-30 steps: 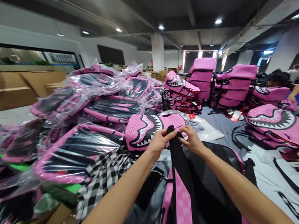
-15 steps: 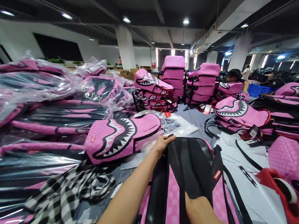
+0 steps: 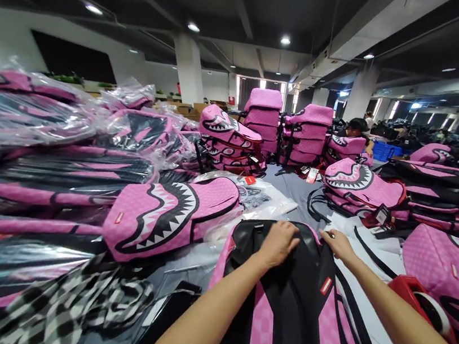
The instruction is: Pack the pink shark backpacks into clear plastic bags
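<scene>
In the head view, a black and pink backpack [image 3: 291,294] lies before me at the near edge of the table [image 3: 300,191], its black padded back turned up and its top toward the far edge. Two straps with pink panels run down it, the right one carrying a small red label [image 3: 326,285]. My left hand [image 3: 277,244] is over the upper part of the black padding, its fingers bent; I cannot tell whether they grip anything. My right hand [image 3: 337,242] has its fingers and thumb brought together on the backpack's upper right edge, pinching it at the top of the strap; whether the strap or the edging is between them I cannot tell.

Just beyond, to the left, a pink shark-mouth backpack [image 3: 167,215] lies beside a white plastic packet [image 3: 265,196]. Along the table's left side are a black-and-white checked cloth [image 3: 59,327] and a heap of plastic-wrapped backpacks [image 3: 63,175]. To my right are white sheets [image 3: 370,306], a red tape dispenser [image 3: 410,289] and a second shark-mouth backpack [image 3: 448,272]. Toward the far edge stand stacked pink backpacks [image 3: 264,116], and well beyond, at right, another person [image 3: 355,127] is near a blue crate [image 3: 385,150].
</scene>
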{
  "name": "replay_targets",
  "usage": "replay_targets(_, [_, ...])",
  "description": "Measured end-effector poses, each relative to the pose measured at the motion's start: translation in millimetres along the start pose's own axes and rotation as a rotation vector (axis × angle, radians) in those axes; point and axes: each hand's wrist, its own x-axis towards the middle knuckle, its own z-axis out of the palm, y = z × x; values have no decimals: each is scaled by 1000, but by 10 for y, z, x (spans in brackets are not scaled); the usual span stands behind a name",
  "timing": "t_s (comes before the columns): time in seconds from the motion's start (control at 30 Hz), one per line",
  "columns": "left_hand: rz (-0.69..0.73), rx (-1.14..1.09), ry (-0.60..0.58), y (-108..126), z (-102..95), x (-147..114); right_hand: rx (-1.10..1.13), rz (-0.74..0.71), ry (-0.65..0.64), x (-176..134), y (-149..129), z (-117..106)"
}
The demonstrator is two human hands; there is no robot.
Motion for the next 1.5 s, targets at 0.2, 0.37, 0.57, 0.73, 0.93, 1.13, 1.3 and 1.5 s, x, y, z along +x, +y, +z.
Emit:
replay_targets(0.2, [89,-24,-129,123,468,187,-185,-498,252,-401,-269,73])
replay_targets(0.37, [51,-40,-104,83,603,153,-142,-903,594,-900,-597,-179])
replay_targets(0.57, [18,-76,-78,208,464,157,135,-687,678,-1172,-637,-742])
replay_targets(0.73, [121,-69,294,734,146,-48,512,-357,318,-992,-336,-1044])
replay_targets(0.93, [208,-247,348,1055,-198,36,685,-406,-168,-827,-552,-1301])
replay_targets(1.13, [-241,-585,131,941,-19,-479,522,-524,-152,-250,-648,-935])
replay_targets(1.3, [-738,-1039,-32,1265,332,-1446,213,-584,-132,163,-592,94])
replay_targets(1.5, [-604,-589,-254,983,-209,-1744,80,-588,-87,380,-393,727])
